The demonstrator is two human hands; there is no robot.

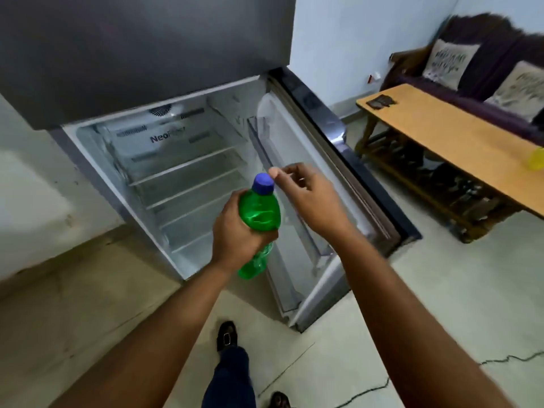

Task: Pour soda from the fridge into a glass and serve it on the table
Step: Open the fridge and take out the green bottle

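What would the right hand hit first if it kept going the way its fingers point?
Probably the blue cap of the green bottle: the right hand points left at it, thumb almost touching. Depth is uncertain.

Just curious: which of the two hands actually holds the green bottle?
The left hand, wrapped around the green bottle; the right hand hovers open beside its blue cap.

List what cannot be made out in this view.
- Soda level: left hand covers the middle of the green bottle.
- Yellow object on the wooden table: cut off by the right edge.
- Right hand: motion-blurred, contact with the blue cap unclear.
- Glass: none in view.
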